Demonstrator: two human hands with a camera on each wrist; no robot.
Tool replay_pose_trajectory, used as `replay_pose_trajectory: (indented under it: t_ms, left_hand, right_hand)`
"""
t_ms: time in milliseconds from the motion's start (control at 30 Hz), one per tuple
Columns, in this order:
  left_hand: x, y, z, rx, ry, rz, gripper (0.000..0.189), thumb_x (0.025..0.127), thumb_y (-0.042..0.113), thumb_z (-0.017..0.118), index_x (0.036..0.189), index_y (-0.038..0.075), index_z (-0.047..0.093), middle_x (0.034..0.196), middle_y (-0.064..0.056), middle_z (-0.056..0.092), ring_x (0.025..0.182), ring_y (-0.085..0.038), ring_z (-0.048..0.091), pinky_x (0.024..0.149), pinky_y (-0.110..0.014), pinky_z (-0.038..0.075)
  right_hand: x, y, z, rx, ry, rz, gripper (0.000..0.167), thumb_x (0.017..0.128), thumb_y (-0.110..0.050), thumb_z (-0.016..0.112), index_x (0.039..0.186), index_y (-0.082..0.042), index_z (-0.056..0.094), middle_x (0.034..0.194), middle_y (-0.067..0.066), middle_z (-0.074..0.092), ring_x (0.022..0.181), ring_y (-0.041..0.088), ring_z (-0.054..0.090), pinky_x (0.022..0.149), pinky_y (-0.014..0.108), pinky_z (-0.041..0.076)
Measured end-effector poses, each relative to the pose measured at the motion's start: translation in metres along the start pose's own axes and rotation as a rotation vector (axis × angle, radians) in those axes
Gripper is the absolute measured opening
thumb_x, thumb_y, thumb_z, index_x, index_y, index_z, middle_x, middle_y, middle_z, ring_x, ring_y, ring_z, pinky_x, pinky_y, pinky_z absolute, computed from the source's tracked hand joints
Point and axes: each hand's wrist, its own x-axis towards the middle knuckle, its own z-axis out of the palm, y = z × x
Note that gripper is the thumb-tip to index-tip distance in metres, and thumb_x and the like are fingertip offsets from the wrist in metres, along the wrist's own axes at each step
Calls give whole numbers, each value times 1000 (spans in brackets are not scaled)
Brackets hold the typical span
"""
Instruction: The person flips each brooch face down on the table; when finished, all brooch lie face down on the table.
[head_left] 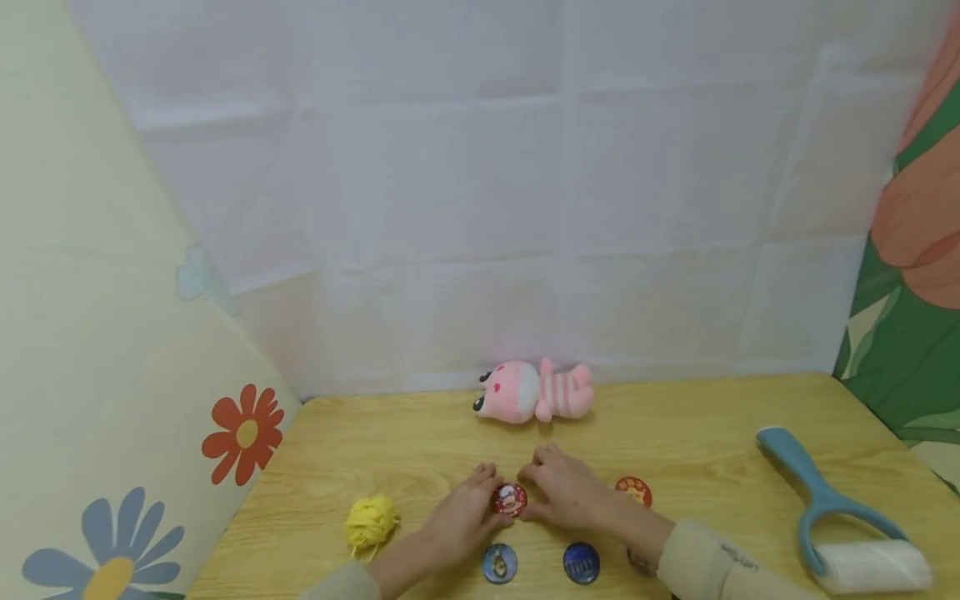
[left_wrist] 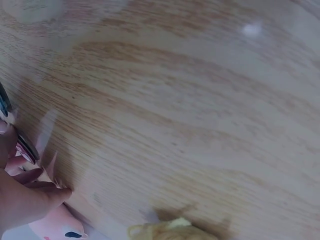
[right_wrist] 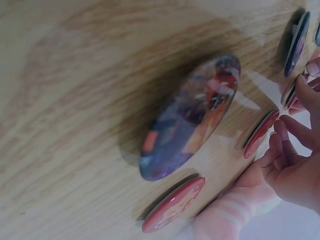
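Between both hands, a round red badge (head_left: 511, 499) with a printed figure stands just over the table. My left hand (head_left: 461, 517) pinches its left edge, thumb nearer me and fingers on the far side. From the right, my right hand (head_left: 566, 492) holds the opposite edge with thumb and fingertips. The left wrist view catches the badge (left_wrist: 26, 147) nearly edge-on by the left fingers. Another red badge (right_wrist: 261, 134) lies beside the right fingertips, hidden by that hand in the head view. A light blue badge (head_left: 499, 563) and a dark blue badge (head_left: 582, 562) lie nearer me.
Right of the hands lie a red badge (head_left: 633, 490) and a multicoloured badge (right_wrist: 190, 117), partly covered by the sleeve from above. Yellow yarn (head_left: 371, 523) sits at left, a pink plush toy (head_left: 536, 392) by the back wall, and a blue-handled lint roller (head_left: 817, 492) at right.
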Motion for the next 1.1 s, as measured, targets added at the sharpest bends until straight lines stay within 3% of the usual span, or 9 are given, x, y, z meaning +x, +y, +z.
replay_pose_trajectory:
  t_ms: [333,633,767,867,1100]
  left_hand:
    - [-1,-2,-1,-71,13,46,39,88,20,73,116,-4,59,133,-39,45,127,-53,40,102,-59,36]
    - [-3,4,1,-107,23,22,40,90,19,70,119,-5,57,135,-37,46,129,-48,41,103,-57,35]
    - [-1,4,0,-121,29,23,39,91,19,69,120,-3,56,119,-23,61,110,-33,60,92,-45,50]
    - [2,4,-2,-125,47,42,39,91,19,69,120,-2,55,104,-12,65,92,-22,64,79,-35,55]
    - [5,3,-7,-96,67,72,41,91,19,69,121,-5,55,99,-13,68,89,-23,66,77,-36,55]
  right_hand:
    - [1,-3,4,30,-21,-14,40,82,-38,77,113,-14,69,96,-6,53,89,8,47,75,23,48]
    - [-1,-1,6,23,-24,-21,40,83,-38,76,114,-14,69,96,-6,53,89,8,47,76,22,47]
    - [-2,0,5,32,-23,-14,42,84,-41,74,115,-14,68,98,-6,55,91,8,49,78,23,48]
    - [-1,2,3,37,-12,-14,43,85,-41,73,117,-12,67,101,-4,60,93,9,51,80,26,49]
    - [0,3,-2,51,20,-38,45,88,-38,70,121,-9,65,107,1,65,96,12,53,81,28,50]
